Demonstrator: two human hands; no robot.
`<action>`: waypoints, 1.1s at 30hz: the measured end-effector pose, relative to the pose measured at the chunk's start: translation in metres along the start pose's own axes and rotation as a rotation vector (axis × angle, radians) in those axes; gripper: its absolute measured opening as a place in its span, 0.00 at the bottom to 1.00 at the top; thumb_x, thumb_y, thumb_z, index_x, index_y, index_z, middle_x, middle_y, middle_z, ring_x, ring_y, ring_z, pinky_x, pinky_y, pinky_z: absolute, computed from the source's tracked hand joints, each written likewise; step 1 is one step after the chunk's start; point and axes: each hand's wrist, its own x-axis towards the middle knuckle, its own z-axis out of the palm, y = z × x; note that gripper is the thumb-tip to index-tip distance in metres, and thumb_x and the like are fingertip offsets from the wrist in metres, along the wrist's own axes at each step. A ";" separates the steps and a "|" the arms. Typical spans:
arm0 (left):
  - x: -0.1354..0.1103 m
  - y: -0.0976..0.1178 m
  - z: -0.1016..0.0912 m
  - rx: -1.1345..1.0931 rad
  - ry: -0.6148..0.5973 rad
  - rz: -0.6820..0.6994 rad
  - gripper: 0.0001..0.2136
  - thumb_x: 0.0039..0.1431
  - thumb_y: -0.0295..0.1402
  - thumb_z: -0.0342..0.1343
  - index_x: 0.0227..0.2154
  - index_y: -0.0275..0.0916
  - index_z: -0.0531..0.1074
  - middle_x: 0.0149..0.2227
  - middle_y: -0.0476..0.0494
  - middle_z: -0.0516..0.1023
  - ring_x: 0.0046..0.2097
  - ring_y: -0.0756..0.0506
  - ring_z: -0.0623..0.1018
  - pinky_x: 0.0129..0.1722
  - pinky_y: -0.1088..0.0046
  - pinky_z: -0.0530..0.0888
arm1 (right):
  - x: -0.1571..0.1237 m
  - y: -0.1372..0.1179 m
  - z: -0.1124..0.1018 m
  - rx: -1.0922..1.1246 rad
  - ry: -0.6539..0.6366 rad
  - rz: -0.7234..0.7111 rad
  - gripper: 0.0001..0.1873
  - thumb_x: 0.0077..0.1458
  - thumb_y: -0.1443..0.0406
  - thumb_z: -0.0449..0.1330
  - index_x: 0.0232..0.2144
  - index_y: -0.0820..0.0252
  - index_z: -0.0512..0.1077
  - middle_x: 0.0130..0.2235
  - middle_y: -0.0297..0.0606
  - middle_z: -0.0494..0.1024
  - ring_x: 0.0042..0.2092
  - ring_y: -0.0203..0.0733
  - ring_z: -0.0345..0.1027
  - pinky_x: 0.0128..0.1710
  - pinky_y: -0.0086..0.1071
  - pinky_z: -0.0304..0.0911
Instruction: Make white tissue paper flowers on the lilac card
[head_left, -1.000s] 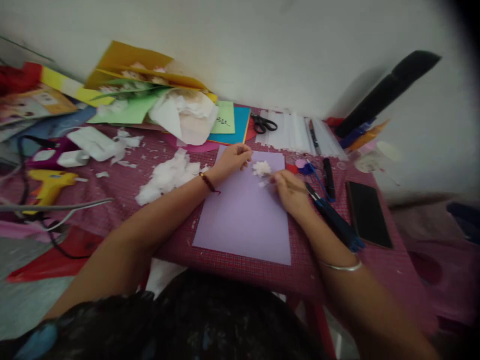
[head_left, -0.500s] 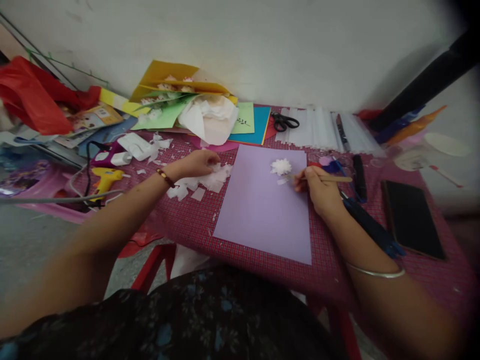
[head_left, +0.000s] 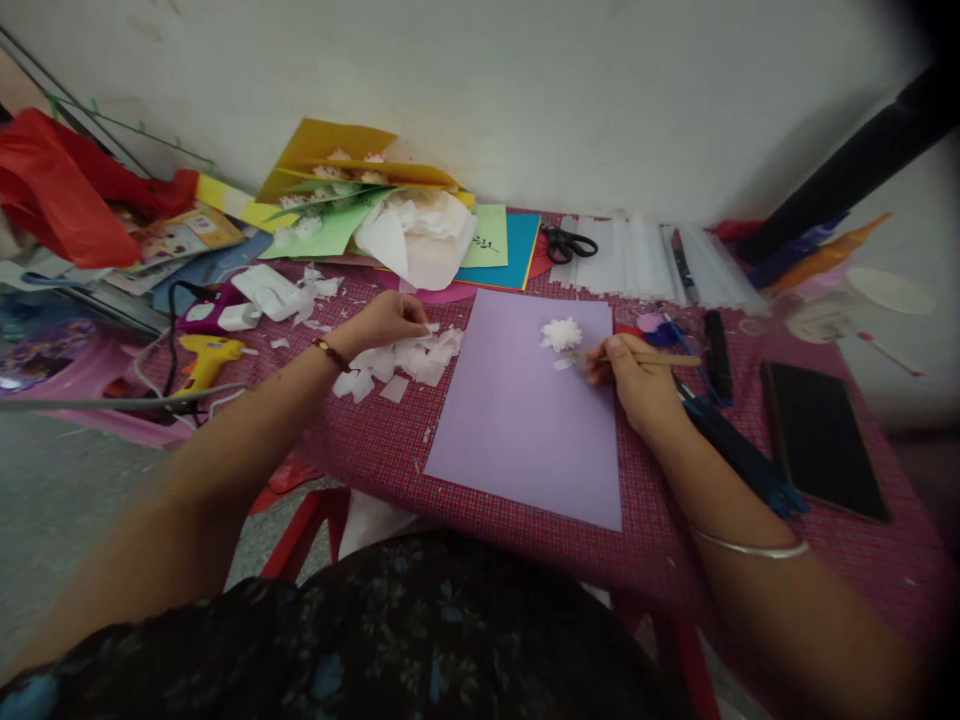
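A: Hands?
B: Right hand [head_left: 643, 388], fingers closed round a wooden stick [head_left: 681, 360]; left hand [head_left: 388, 320], fingertips gathered at loose white scraps [head_left: 427, 370], hold cannot be told.
A: Progress?
B: White tuft [head_left: 561, 333] formed on the purple sheet [head_left: 525, 430], far part; scraps remain unused.

Lighting is dim and diffuse, casting a soft shadow on the wall [head_left: 450, 100] beside the black pole [head_left: 847, 168]; focus is soft, the left forearm [head_left: 232, 440] blurs cornerward, wide-angle distortion stretches the edges, and vignetting blackens the upper right
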 end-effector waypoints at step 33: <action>-0.018 0.067 0.064 0.294 -0.090 0.506 0.09 0.57 0.27 0.51 0.36 0.35 0.76 0.39 0.39 0.79 0.42 0.44 0.76 0.47 0.65 0.72 | -0.002 -0.006 0.004 -0.049 -0.053 -0.041 0.19 0.63 0.50 0.55 0.26 0.55 0.70 0.25 0.33 0.73 0.24 0.35 0.67 0.25 0.33 0.63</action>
